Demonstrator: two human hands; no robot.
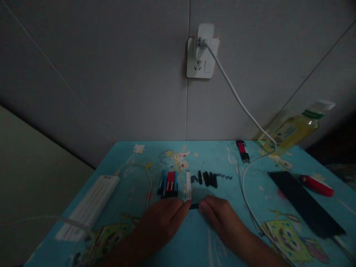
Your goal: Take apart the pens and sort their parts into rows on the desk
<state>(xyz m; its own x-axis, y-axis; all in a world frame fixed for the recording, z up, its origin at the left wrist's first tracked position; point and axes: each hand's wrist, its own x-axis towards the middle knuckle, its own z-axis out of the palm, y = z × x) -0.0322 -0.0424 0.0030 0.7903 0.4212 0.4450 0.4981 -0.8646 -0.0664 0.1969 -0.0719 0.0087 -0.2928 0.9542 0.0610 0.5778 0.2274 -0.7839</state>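
Observation:
A short black pen part (194, 206) spans the gap between my two hands, low over the table. My left hand (165, 215) pinches its left end, fingers closed. At its right end, my right hand (219, 211) is closed on it with thumb and fingertips. Just beyond my left fingertips lies a row of thin white pen refills (188, 185). Left of them are red and blue pen barrels (170, 181) with black ends. Several black pen pieces (210, 179) lie to the right, beside small dark coiled bits, perhaps springs (224, 176). The dim light hides finer detail.
A white power strip (89, 207) lies at left. Toward the back right are red-and-black pens (243, 151) and a bottle of yellow liquid (297, 129). A dark flat slab (306, 204) and a red-handled object (317, 185) lie right. A white cable (243, 181) crosses the table.

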